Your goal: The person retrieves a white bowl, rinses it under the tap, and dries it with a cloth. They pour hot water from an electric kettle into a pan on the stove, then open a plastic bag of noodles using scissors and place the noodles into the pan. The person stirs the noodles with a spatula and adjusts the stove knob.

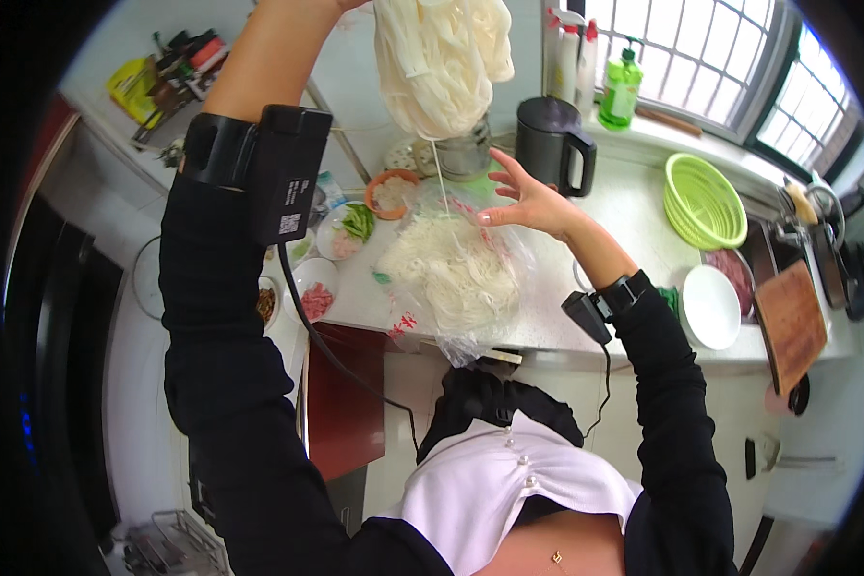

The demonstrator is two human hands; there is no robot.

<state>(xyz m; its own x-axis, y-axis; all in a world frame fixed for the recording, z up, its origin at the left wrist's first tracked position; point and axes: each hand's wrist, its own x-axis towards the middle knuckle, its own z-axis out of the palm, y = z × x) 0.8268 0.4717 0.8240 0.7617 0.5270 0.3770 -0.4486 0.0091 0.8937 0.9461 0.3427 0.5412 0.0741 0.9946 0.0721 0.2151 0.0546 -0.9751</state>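
A thick bundle of pale flat noodles [439, 65] hangs in the air at the top of the view. My left hand [348, 3] is almost wholly cut off by the upper edge, raised beside the bundle, which hangs from it. One strand trails down to a heap of white noodles [468, 277] lying on an opened clear plastic bag [461, 345] with red print. Fingers apart and holding nothing, my right hand [529, 198] is above the back right of that heap, close to the dangling strand.
Left of the bag stand an orange bowl [376, 204], a plate with green leaves [358, 222] and a bowl with diced pink meat [317, 299]. A dark electric kettle [547, 137] is behind my right hand. Rightward are a green basket [704, 201], a white bowl [710, 307] and a wooden board [792, 324].
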